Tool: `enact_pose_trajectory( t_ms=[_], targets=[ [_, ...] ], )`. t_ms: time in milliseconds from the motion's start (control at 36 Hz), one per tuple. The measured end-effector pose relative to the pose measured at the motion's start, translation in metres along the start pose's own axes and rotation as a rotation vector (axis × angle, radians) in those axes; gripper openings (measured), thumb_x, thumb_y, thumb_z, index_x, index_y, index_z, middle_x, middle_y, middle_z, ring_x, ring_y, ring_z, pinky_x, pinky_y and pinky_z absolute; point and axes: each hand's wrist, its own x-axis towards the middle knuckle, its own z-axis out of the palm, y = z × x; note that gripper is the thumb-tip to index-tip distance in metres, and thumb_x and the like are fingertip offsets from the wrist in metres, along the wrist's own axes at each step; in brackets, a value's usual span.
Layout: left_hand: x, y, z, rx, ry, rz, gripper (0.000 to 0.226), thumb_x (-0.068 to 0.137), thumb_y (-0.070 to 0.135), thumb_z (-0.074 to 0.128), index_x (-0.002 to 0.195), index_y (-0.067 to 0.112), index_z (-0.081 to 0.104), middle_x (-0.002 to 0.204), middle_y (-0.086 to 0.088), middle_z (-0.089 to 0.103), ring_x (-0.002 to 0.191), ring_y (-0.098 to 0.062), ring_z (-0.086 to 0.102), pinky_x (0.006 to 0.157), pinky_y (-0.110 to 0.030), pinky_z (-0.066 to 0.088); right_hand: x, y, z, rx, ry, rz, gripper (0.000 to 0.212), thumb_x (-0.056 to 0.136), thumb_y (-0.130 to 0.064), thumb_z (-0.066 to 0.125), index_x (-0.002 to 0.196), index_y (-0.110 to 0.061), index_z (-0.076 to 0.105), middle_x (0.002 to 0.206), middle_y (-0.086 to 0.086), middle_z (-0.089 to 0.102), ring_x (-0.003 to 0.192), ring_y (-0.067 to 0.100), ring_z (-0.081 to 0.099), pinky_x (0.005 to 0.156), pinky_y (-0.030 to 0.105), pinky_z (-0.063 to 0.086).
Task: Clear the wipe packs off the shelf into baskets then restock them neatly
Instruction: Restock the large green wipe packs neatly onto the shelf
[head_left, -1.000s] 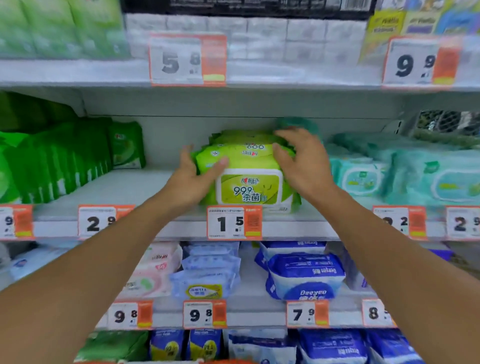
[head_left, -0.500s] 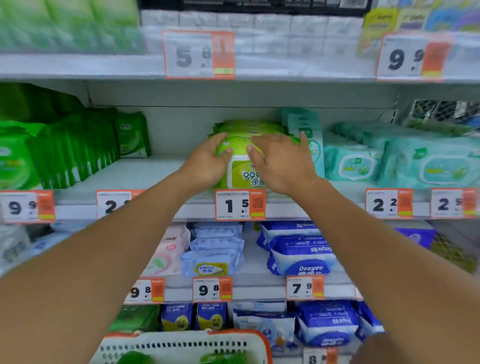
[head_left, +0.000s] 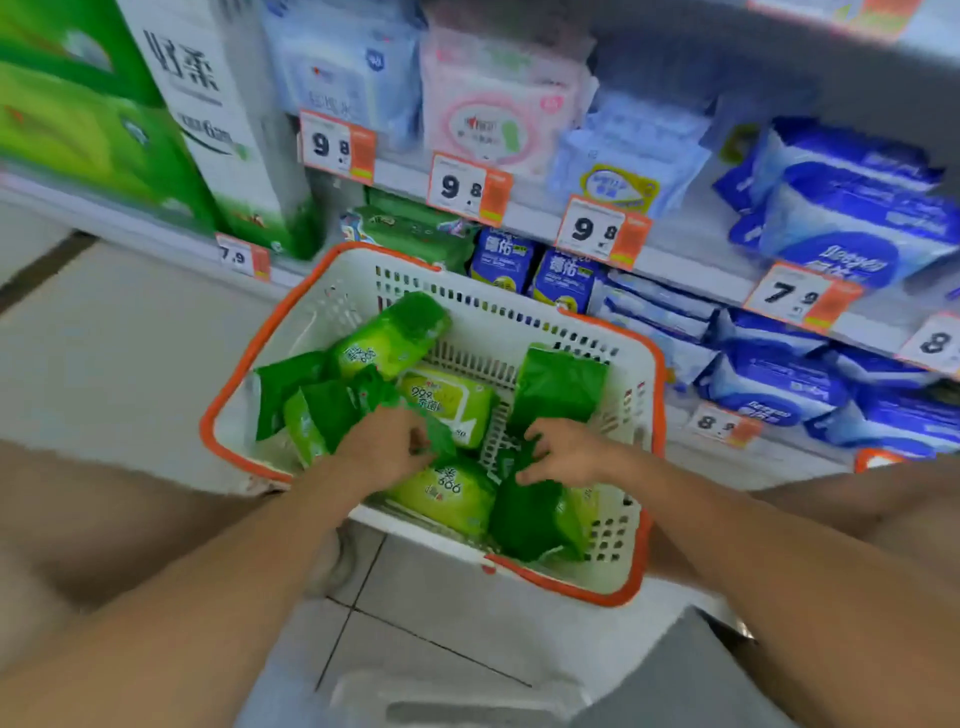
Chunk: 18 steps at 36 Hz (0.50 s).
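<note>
Two hands: both down in the basket (head_left: 636, 582), among green wipe packs.
Change: a second ago both hands clasped a lime stack on the middle shelf; now low over the basket on the floor, shelf face out of reach.
Left hand (head_left: 382, 449): fingers curled onto a dark green pack (head_left: 332, 410), seemingly pinching its edge; blur hides the exact hold.
Right hand (head_left: 563, 452): fingers spread and bent, tips resting on another dark green pack (head_left: 524, 514) near the right wall; grip or release, cannot tell.
Lime packs: one (head_left: 447, 402) flat mid-basket, one (head_left: 447, 493) near the front under the left wrist, one (head_left: 387, 335) tilted at the far left.
Basket load: roughly half full, packs jumbled at angles.
Lower shelves (head_left: 691, 280): blue and pink packs behind price tags (head_left: 602, 228), untouched.
Meaning for task: likely a drop-off in the clearing stage; restocking not yet begun.
</note>
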Motion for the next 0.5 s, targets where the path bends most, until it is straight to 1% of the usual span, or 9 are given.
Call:
enact_pose_trajectory(
  t_ms=[56, 111, 167, 222, 278, 333, 389, 444, 500],
  targets=[
    [-0.003, -0.003, 0.001, 0.035, 0.045, -0.037, 0.019, 0.078, 0.021, 0.077, 0.095, 0.020, 0.068, 0.089, 0.000, 0.071, 0.086, -0.020, 0.067, 0.077, -0.031, 0.055, 0.006, -0.006, 0.008, -0.024, -0.026, 0.017, 0.101, 0.076, -0.041, 0.085, 0.155, -0.013, 0.028, 0.154, 0.010, 0.043, 0.134, 0.028, 0.049, 0.108, 0.037, 0.044],
    [-0.003, -0.004, -0.001, 0.042, 0.095, -0.041, 0.023, 0.078, 0.020, 0.077, 0.098, 0.022, 0.067, 0.090, 0.001, 0.071, 0.087, -0.022, 0.068, 0.078, -0.036, 0.057, 0.013, -0.013, 0.012, -0.104, 0.005, 0.021, 0.112, 0.069, -0.048, 0.088, 0.156, -0.014, 0.026, 0.157, 0.009, 0.038, 0.139, 0.029, 0.044, 0.112, 0.038, 0.041],
    [-0.002, -0.005, -0.006, 0.061, 0.114, -0.041, 0.027, 0.078, 0.020, 0.078, 0.102, 0.023, 0.066, 0.092, 0.002, 0.070, 0.087, -0.021, 0.067, 0.078, -0.038, 0.057, 0.018, -0.024, 0.011, -0.317, 0.006, 0.024, 0.115, 0.064, -0.056, 0.088, 0.155, -0.015, 0.030, 0.157, 0.009, 0.037, 0.139, 0.031, 0.042, 0.112, 0.039, 0.041],
    [0.000, -0.008, -0.011, 0.115, 0.089, -0.027, 0.031, 0.079, 0.021, 0.078, 0.107, 0.024, 0.065, 0.095, 0.002, 0.071, 0.089, -0.021, 0.067, 0.079, -0.039, 0.057, 0.022, -0.035, 0.009, -0.515, -0.038, 0.065, 0.117, 0.064, -0.054, 0.088, 0.156, -0.017, 0.026, 0.158, 0.011, 0.031, 0.140, 0.036, 0.038, 0.112, 0.043, 0.040],
    [0.000, -0.009, -0.013, 0.128, 0.051, -0.003, 0.029, 0.080, 0.024, 0.077, 0.107, 0.024, 0.066, 0.099, 0.001, 0.071, 0.091, -0.021, 0.067, 0.082, -0.039, 0.057, 0.026, -0.038, 0.006, -0.632, -0.159, 0.106, 0.124, 0.065, -0.048, 0.090, 0.159, -0.019, 0.014, 0.164, 0.012, 0.018, 0.147, 0.035, 0.028, 0.115, 0.045, 0.036],
    [-0.001, -0.009, -0.012, 0.106, 0.033, 0.032, 0.025, 0.082, 0.025, 0.076, 0.105, 0.021, 0.068, 0.100, 0.000, 0.071, 0.093, -0.022, 0.067, 0.083, -0.039, 0.056, 0.027, -0.034, 0.005, -0.784, -0.314, 0.119, 0.135, 0.060, -0.051, 0.092, 0.160, -0.028, 0.004, 0.167, 0.006, 0.007, 0.151, 0.032, 0.019, 0.117, 0.048, 0.034],
    [-0.001, -0.005, -0.009, 0.095, 0.026, 0.073, 0.020, 0.083, 0.026, 0.075, 0.102, 0.020, 0.068, 0.093, 0.001, 0.071, 0.089, -0.021, 0.067, 0.079, -0.037, 0.056, 0.026, -0.025, 0.008, -0.977, -0.390, 0.120, 0.145, 0.052, -0.055, 0.093, 0.158, -0.038, -0.005, 0.168, 0.003, -0.006, 0.153, 0.032, 0.011, 0.116, 0.053, 0.033],
    [0.001, 0.000, -0.005, 0.077, 0.005, 0.108, 0.018, 0.085, 0.026, 0.074, 0.101, 0.020, 0.068, 0.087, 0.003, 0.069, 0.083, -0.018, 0.066, 0.075, -0.034, 0.055, 0.023, -0.017, 0.014, -1.096, -0.345, 0.080, 0.149, 0.048, -0.056, 0.094, 0.157, -0.041, -0.006, 0.167, 0.002, -0.013, 0.153, 0.037, 0.005, 0.115, 0.060, 0.032],
    [0.003, 0.006, 0.000, 0.012, -0.053, 0.133, 0.021, 0.085, 0.027, 0.074, 0.104, 0.020, 0.068, 0.087, 0.004, 0.069, 0.081, -0.016, 0.066, 0.077, -0.033, 0.055, 0.018, -0.013, 0.022, -1.184, -0.245, -0.096, 0.148, 0.044, -0.056, 0.095, 0.159, -0.035, 0.004, 0.167, 0.003, -0.004, 0.152, 0.038, 0.002, 0.113, 0.069, 0.025]
  ],
)
